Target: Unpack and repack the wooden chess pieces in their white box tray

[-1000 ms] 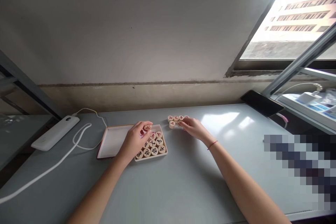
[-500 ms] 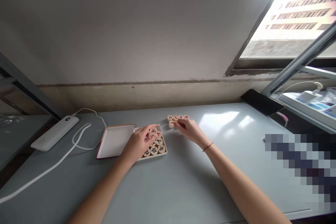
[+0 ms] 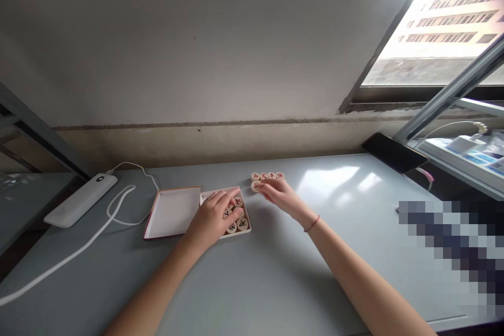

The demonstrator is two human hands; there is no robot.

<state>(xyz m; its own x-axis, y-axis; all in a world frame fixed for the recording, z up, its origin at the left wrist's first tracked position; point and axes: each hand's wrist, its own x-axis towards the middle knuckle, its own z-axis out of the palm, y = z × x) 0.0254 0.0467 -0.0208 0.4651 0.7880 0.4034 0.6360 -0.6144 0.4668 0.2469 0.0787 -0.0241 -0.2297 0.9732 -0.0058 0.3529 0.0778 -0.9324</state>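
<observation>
Round pale xiangqi pieces [image 3: 231, 227] with black and red characters lie in a shallow white box [image 3: 241, 231]. My left hand [image 3: 212, 215] is over this box, fingers and thumb apart above the pieces, hiding some of them. To the right, my right hand [image 3: 280, 194] pinches a single xiangqi piece [image 3: 255, 186] at its right edge, low at the table. Just behind that piece runs a short row of red-marked pieces [image 3: 271, 176], partly behind my right fingers.
The white-lined box lid [image 3: 175, 212] lies left of the box. Farther left is a white power bank [image 3: 82, 200] with a white cable [image 3: 79, 252]. A black phone [image 3: 394, 152] leans at the back right, by a metal frame [image 3: 437, 94]. The wall borders the table's back.
My left hand has shifted slightly right and down over the box, covering different pieces. My right hand has barely moved and stays at the same front piece.
</observation>
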